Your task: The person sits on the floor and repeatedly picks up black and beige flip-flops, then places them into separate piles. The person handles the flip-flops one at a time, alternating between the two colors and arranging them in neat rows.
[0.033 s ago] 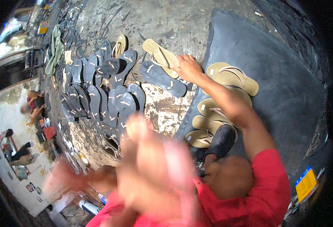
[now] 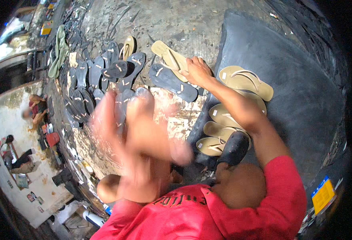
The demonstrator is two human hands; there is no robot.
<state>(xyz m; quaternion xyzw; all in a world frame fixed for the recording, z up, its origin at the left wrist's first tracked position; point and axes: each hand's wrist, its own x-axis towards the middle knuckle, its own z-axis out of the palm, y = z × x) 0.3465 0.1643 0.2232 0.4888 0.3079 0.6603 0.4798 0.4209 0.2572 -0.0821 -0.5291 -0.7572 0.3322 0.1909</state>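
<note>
My right hand (image 2: 197, 72) is closed on one end of a tan flip-flop (image 2: 166, 53) with a pale strap, top side up. Its far end points away to the left. Just beside and partly under it, a dark flip-flop sole (image 2: 170, 83) with small pale strap ends lies on the floor. My left hand (image 2: 144, 130) is badly smeared by motion over the middle of the view, in front of the rows of dark soles. Its fingers cannot be made out clearly, nor whether anything is in them.
Several dark soles (image 2: 96, 71) with pale strap ends lie in rows on the left. Tan flip-flops (image 2: 224, 114) overlap on a dark sheet (image 2: 296, 96) at right. A green cloth (image 2: 59, 52) lies far left. Two other people sit farther off at the left.
My left hand, blurred in both pictures, has moved over the dark soles, away from my chest. My right hand stays on the tan flip-flop, nearly still.
</note>
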